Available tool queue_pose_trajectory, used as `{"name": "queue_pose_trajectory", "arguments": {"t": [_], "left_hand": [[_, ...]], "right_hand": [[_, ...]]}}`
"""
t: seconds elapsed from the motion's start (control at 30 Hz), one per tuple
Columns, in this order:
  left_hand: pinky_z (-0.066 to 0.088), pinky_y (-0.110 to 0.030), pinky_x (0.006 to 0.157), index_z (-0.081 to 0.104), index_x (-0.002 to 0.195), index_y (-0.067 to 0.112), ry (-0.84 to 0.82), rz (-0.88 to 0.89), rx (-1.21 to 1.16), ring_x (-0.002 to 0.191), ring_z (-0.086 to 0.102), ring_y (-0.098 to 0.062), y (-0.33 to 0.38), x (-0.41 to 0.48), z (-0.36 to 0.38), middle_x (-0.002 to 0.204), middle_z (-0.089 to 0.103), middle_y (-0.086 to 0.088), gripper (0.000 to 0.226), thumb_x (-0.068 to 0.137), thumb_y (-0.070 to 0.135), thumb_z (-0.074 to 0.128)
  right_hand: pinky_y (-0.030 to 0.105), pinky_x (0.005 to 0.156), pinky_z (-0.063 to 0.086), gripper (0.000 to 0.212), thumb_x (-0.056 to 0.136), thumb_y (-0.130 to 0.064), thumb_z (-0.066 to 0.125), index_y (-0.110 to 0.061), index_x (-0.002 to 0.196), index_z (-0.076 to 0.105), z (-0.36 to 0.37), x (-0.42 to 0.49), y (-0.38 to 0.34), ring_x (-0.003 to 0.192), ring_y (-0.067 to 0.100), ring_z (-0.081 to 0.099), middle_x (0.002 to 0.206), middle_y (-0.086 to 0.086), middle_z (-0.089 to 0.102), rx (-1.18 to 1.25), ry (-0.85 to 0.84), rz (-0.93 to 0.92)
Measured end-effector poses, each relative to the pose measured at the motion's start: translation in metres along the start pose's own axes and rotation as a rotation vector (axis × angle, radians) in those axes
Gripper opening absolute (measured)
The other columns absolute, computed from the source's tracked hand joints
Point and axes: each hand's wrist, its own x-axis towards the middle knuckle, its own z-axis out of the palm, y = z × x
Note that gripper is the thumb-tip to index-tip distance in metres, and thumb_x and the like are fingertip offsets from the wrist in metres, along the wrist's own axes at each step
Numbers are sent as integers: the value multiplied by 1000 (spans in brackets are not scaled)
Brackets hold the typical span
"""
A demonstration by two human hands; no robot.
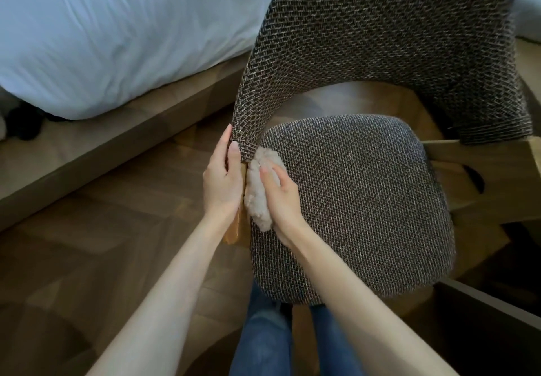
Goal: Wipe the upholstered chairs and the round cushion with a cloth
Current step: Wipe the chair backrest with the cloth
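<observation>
My left hand grips the lower end of the backrest, thumb on the woven fabric, fingers wrapped round the outer edge. My right hand is curled over the cloth, a fluffy cream pad, and presses it against the left edge of the seat cushion. The two hands sit just beside each other, with the cloth squeezed between them where backrest meets seat. One fingertip of my right hand lies flat on top of the fluff; the rest of those fingers are tucked out of sight, so I can't tell how they lie.

The chair faces to my right and is upholstered in a dark brown and cream weave. Its backrest curves up and away from me, blurred at the top. A strip of the wooden frame shows under my left wrist, and more pale wood sticks out on the far side of the seat.

My jeans are straight below, right under the front of the seat. The parquet floor spreads to my left, and beyond it is the bed, its white duvet hanging over a wooden base
</observation>
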Motion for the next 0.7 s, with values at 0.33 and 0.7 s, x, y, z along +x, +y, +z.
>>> {"name": "queue_pose_trajectory", "arguments": {"t": [0.33, 0.7], "left_hand": [[22, -13, 113, 38, 145, 21, -68, 344, 12, 136, 34, 0, 124, 35, 22, 148, 40, 8, 47, 100, 13, 45], [11, -49, 119, 22, 150, 33, -66, 707, 571, 147, 10, -25, 208, 120, 87, 159, 18, -1, 52, 101, 35, 40]], "right_hand": [[34, 112, 36, 35, 99, -23, 51, -22, 134, 51, -61, 6, -159, 127, 5, 46, 130, -11, 50, -41, 385, -511], [9, 105, 22, 42, 97, -21, 54, -17, 138, 49, -80, 97, -238, 114, 6, 34, 120, 3, 29, -262, 621, -884]]}}
